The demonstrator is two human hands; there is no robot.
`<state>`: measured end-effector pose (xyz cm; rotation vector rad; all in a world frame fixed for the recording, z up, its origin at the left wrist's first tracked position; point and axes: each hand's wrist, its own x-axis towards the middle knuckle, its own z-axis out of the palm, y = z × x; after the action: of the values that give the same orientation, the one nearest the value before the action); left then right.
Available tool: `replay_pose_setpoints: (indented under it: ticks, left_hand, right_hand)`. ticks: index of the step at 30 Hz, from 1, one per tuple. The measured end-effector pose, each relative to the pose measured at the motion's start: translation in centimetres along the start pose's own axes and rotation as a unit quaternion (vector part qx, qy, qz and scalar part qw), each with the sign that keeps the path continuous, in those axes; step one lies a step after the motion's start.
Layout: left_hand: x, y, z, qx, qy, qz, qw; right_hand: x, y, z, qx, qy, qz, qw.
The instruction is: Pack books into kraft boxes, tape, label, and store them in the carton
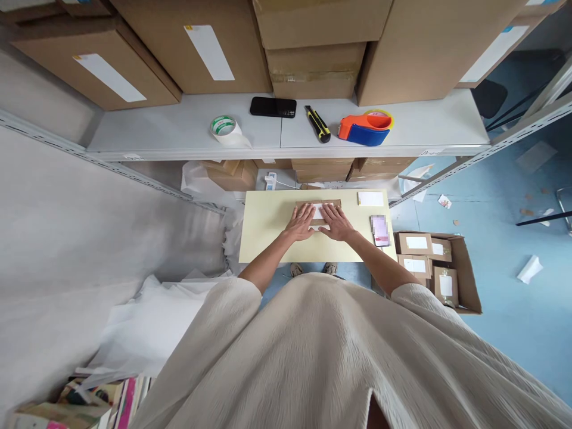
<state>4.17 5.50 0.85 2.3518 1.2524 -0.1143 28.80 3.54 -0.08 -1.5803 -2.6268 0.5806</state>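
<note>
On the pale yellow table [263, 226] lies a small brown cardboard box [318, 221] with a white label [317, 211] on its upper face. My left hand [301, 221] rests flat on the left part of the label and box, fingers stretched out. Opposite it, my right hand [335, 220] presses flat on the right part, fingers spread. Both hands hide much of the box. To the right are a phone [381, 230] with a lit screen and a white stack of labels or cards [370, 198].
A grey shelf [179, 134] ahead bears a tape roll [226, 128], a black phone [273, 107], a utility knife [317, 124], a tape dispenser [365, 128] and large cartons [313, 65]. An open carton [465, 268] of labelled boxes stands right; white packing sheets [143, 316] lie left.
</note>
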Motion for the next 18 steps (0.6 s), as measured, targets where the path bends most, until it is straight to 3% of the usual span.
replay_pose_setpoints:
  ticks: [7, 12, 18]
  left_hand:
    - [-0.4, 1.1, 0.4, 0.019, -0.009, -0.064, 0.998]
    - [-1.5, 2.1, 1.3, -0.003, 0.027, -0.175, 0.984]
    - [-3.1, 2.5, 2.1, -0.090, 0.107, -0.234, 0.962]
  right_hand:
    - [0.1, -0.2, 0.9, 0.006, -0.007, 0.050, 0.999]
    - [-1.5, 0.0, 0.7, 0.002, 0.000, 0.120, 0.993]
    - [-3.6, 0.3, 0.6, 0.013, 0.010, 0.190, 0.982]
